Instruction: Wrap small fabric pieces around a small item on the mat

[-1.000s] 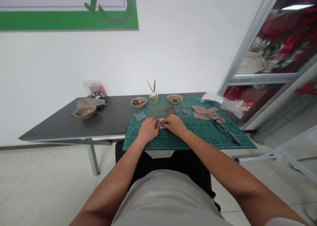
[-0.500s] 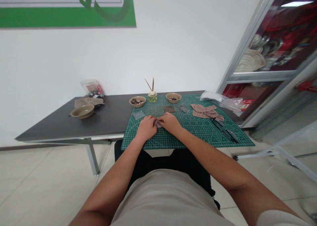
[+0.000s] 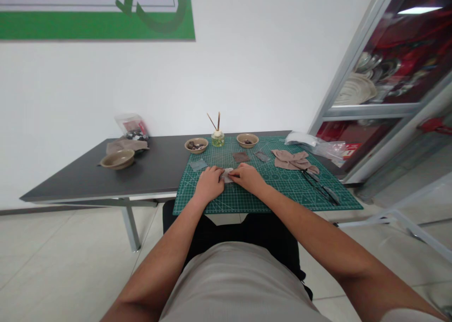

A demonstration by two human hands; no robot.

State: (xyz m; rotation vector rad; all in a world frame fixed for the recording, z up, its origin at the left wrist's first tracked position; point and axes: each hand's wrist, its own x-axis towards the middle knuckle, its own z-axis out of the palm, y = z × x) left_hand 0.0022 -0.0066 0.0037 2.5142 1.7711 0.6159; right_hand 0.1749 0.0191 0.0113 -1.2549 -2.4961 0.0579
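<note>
A small, light grey, flat piece [image 3: 228, 175], perhaps sandpaper or cloth, lies between my hands low over the green cutting mat [image 3: 282, 190]. My left hand [image 3: 209, 184] rests on the mat with its fingers curled together at the piece's left edge. Thumb and fingertips of my right hand [image 3: 249, 178] pinch its right side. Just beyond are a pale blue-grey square [image 3: 198, 165], a brown square [image 3: 241, 156] and a dark grey piece [image 3: 262, 156], lying flat. Whatever is under my fingertips is hidden.
A bowl of dark stones [image 3: 196, 145], a reed diffuser [image 3: 218, 138] and another bowl [image 3: 247, 140] stand at the back. Right lie a brown cloth [image 3: 293, 159], glasses [image 3: 321, 188] and plastic bags [image 3: 314, 143]. Left on the dark table [image 3: 88, 176] is a third bowl [image 3: 117, 159].
My right hand has shifted slightly right and away from my left hand, so more of the light grey piece shows between them. My left hand is nearly unmoved.
</note>
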